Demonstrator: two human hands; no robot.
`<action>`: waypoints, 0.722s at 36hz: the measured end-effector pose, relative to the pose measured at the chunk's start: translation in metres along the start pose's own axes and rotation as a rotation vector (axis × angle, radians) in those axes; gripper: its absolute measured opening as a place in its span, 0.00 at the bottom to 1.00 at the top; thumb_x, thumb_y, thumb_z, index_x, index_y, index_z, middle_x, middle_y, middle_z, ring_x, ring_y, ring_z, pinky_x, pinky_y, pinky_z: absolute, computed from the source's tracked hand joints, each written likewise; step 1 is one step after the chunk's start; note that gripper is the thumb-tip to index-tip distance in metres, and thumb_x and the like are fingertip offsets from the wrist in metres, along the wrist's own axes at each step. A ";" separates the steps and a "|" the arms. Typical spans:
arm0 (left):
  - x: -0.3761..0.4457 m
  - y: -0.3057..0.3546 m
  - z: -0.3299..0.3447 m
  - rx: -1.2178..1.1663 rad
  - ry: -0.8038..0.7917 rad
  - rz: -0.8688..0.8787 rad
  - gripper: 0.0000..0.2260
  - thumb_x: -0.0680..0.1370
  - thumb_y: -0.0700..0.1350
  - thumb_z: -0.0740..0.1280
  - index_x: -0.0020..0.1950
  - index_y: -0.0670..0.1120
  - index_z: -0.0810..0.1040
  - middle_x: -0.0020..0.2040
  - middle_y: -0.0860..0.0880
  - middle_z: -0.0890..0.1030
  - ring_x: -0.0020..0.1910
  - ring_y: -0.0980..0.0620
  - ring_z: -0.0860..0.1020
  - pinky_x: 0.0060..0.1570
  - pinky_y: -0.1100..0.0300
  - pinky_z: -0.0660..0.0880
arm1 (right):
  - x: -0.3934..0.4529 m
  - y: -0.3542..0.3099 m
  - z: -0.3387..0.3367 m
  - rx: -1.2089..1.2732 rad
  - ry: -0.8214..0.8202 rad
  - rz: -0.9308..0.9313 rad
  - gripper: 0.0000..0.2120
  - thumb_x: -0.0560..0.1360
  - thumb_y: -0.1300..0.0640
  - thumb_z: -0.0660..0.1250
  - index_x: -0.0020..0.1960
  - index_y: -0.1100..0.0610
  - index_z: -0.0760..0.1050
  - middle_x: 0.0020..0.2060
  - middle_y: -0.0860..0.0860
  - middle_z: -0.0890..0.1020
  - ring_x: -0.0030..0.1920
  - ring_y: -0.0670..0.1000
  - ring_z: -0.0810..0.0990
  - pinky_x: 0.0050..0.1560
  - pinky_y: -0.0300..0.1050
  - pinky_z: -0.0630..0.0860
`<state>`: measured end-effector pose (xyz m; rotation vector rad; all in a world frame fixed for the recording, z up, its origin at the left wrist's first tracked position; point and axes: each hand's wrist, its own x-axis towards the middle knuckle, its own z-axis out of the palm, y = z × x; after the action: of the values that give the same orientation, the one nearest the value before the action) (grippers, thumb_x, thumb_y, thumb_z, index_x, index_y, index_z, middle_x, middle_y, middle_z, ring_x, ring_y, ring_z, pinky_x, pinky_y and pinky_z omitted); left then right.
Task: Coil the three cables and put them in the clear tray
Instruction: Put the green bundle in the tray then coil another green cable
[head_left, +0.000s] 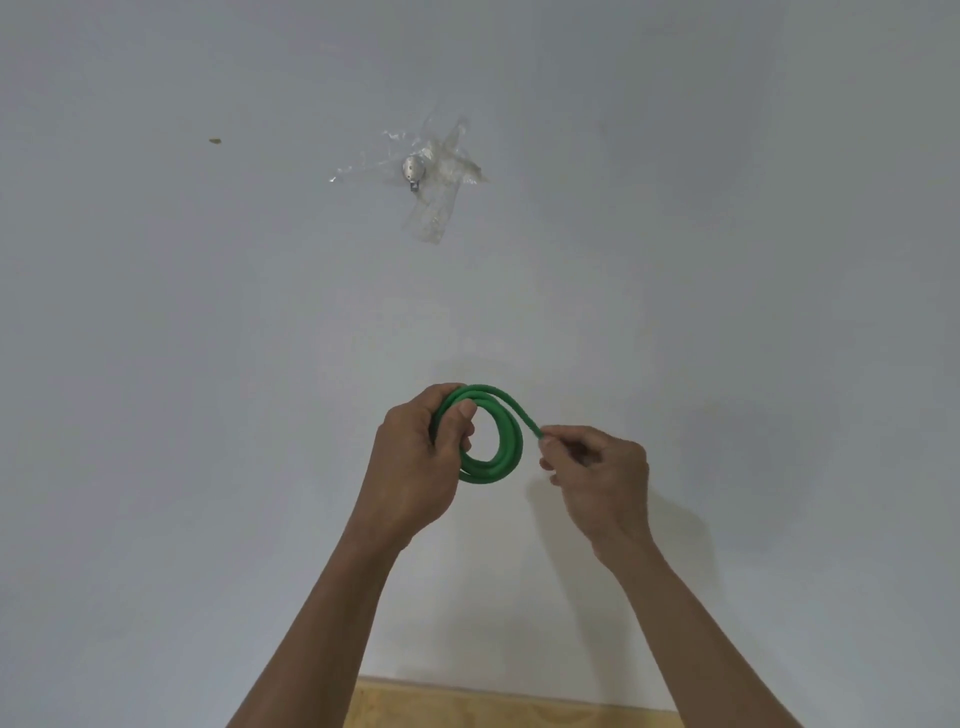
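Note:
A green cable (501, 449) is wound into a small coil of a few loops, held up in front of a pale wall. My left hand (415, 462) grips the coil's left side, thumb across the loops and fingers curled behind. My right hand (597, 473) pinches the cable's loose end just right of the coil. No other cable and no clear tray are in view.
A pale grey wall (208, 364) fills the view. A small metal hook (414, 170) is fixed to it with strips of clear tape, above my hands. A strip of light wooden surface (493, 709) shows at the bottom edge between my forearms.

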<state>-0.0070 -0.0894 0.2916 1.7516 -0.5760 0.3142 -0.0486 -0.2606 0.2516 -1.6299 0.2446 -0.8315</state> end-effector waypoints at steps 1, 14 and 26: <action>0.000 0.001 0.001 0.008 -0.011 0.007 0.08 0.83 0.47 0.62 0.53 0.52 0.81 0.34 0.57 0.79 0.38 0.54 0.80 0.38 0.60 0.76 | 0.001 0.001 0.001 -0.113 -0.063 -0.019 0.05 0.74 0.61 0.74 0.45 0.52 0.87 0.33 0.46 0.86 0.36 0.44 0.85 0.39 0.33 0.78; -0.003 0.004 0.013 0.102 -0.096 0.053 0.08 0.83 0.46 0.62 0.51 0.52 0.81 0.33 0.55 0.79 0.34 0.57 0.77 0.36 0.60 0.74 | 0.018 -0.016 0.006 0.376 -0.298 0.286 0.08 0.79 0.60 0.69 0.54 0.65 0.81 0.44 0.61 0.86 0.42 0.57 0.85 0.46 0.45 0.82; 0.001 -0.003 0.016 0.235 -0.105 0.011 0.10 0.83 0.48 0.61 0.47 0.50 0.80 0.33 0.55 0.78 0.31 0.59 0.74 0.34 0.65 0.70 | 0.007 -0.020 0.000 0.520 -0.648 0.526 0.13 0.80 0.62 0.60 0.46 0.57 0.83 0.37 0.53 0.82 0.39 0.50 0.82 0.59 0.58 0.77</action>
<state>-0.0060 -0.1045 0.2850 2.0013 -0.6449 0.3091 -0.0494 -0.2599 0.2726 -1.1775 -0.0138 0.0599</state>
